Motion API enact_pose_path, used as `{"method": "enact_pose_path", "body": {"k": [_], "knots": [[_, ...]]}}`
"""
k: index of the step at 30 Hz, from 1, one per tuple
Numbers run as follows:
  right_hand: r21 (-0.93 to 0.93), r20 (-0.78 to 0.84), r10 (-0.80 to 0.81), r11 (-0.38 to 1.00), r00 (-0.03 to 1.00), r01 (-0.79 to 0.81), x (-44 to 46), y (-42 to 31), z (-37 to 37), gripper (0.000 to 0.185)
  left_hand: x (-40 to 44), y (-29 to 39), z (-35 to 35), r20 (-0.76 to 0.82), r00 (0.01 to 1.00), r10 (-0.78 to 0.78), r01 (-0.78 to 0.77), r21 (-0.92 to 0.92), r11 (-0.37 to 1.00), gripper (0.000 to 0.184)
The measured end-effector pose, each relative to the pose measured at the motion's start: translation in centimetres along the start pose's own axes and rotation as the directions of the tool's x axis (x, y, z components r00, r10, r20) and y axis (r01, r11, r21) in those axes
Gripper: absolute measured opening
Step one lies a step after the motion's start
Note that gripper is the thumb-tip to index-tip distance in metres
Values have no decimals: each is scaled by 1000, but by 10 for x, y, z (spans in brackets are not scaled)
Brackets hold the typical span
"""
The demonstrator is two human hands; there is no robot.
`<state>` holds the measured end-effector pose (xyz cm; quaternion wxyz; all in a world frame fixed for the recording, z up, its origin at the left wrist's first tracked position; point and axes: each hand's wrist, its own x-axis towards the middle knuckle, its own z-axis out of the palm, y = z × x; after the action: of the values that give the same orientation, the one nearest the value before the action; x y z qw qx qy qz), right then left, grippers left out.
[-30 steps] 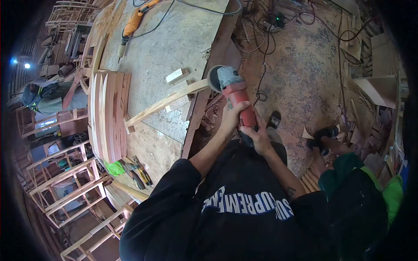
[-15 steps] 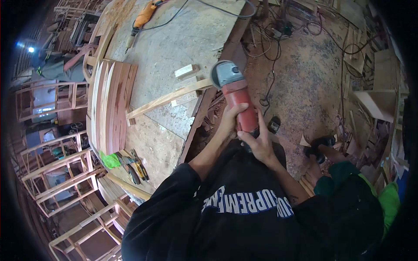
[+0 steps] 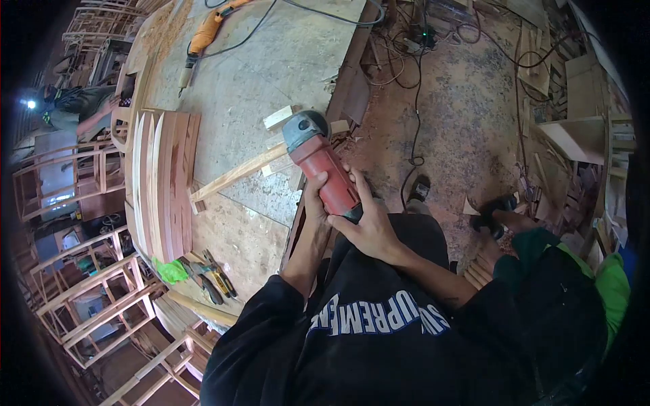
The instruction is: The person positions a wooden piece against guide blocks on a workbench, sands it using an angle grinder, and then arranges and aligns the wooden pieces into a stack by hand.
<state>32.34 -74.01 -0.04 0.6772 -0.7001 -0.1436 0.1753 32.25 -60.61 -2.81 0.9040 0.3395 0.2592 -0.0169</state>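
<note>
Both my hands are wrapped round a red angle grinder (image 3: 326, 174) with a grey head and a dark round guard. My left hand (image 3: 315, 203) grips its body from the left side. My right hand (image 3: 369, 227) closes on the rear of the body from the right. Beneath the grinder's head runs a long, narrow wooden strip (image 3: 237, 173), partly hidden by the tool. One end of the strip sticks out past the head, over the table's edge. Whether the disc touches the wood, I cannot tell. Small wooden blocks (image 3: 278, 117) lie beside the strip.
Curved wooden pieces (image 3: 161, 186) stand stacked on the worktable (image 3: 237, 95). An orange power tool (image 3: 205, 32) with a cable lies farther back. Pliers (image 3: 218, 274) lie near a green bag (image 3: 170, 270). Another person's legs (image 3: 501, 250) are at right; cables (image 3: 418, 101) cross the floor.
The grinder and both hands have moved left and a little down, so its head is now over the wooden strip. The tool leans more to the left. The camera view has shifted slightly.
</note>
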Motion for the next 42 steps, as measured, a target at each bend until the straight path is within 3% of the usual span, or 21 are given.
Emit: {"method": "enact_pose_path", "body": {"k": [3, 7, 8, 10, 11, 13, 14, 16, 18, 20, 21, 23, 27, 29, 33, 40, 42], "knots": [[56, -24, 60, 997, 998, -59, 0, 3, -18, 88, 6, -6, 17, 10, 995, -101, 100, 47, 994, 50], [155, -38, 184, 972, 982, -176, -4, 34, -48, 88, 27, -38, 26, -105, 986, -126, 142, 164, 976, 35], [46, -62, 164, 986, 985, -161, -6, 43, -57, 86, 30, -41, 40, -92, 990, -102, 121, 234, 965, 33], [307, -27, 228, 929, 973, -209, -6, 57, -72, 81, 38, -53, 59, -154, 987, -47, 100, 357, 929, 32], [314, -22, 226, 926, 974, -208, -5, 68, -77, 81, 45, -64, 59, -133, 990, -41, 84, 337, 938, 32], [549, 31, 304, 791, 952, -271, -6, 96, -84, 76, 61, -81, 52, -160, 987, -15, 85, 437, 895, 31], [558, 38, 303, 784, 952, -271, -5, 104, -88, 76, 68, -88, 50, -178, 984, 7, 89, 530, 844, 30], [714, 140, 372, 604, 918, -354, -4, 120, -94, 73, 79, -106, 47, -194, 981, 8, 86, 472, 877, 28], [717, 130, 380, 602, 916, -352, -3, 136, -99, 71, 93, -117, 46, -252, 968, 13, 124, 521, 844, 28], [760, 216, 501, 452, 838, -466, -3, 139, -104, 70, 96, -120, 48, -249, 968, -19, 152, 528, 836, 28], [764, 211, 499, 453, 841, -460, -4, 139, -104, 70, 94, -121, 48, -245, 969, -24, 151, 514, 845, 29], [672, -27, 315, 708, 949, -216, -6, 132, -99, 69, 86, -114, 61, -240, 970, -31, 151, 499, 854, 29], [585, 60, 269, 771, 961, -252, -6, 75, -106, 80, 55, -83, 79, -140, 990, -9, 76, 474, 877, 29], [416, -12, 152, 900, 988, -133, 0, 63, -100, 77, 51, -72, 74, -137, 991, 7, 54, 440, 896, 27], [264, 22, 203, 943, 979, -201, 1, 63, -84, 86, 34, -49, 74, -156, 988, 15, 52, 414, 909, 29], [247, 33, 199, 948, 980, -201, 6, 53, -82, 85, 39, -52, 60, -153, 988, -38, 83, 298, 951, 32], [310, 22, 163, 937, 986, -162, 6, 58, -86, 81, 49, -62, 54, -150, 989, -8, 65, 376, 925, 32]]}}
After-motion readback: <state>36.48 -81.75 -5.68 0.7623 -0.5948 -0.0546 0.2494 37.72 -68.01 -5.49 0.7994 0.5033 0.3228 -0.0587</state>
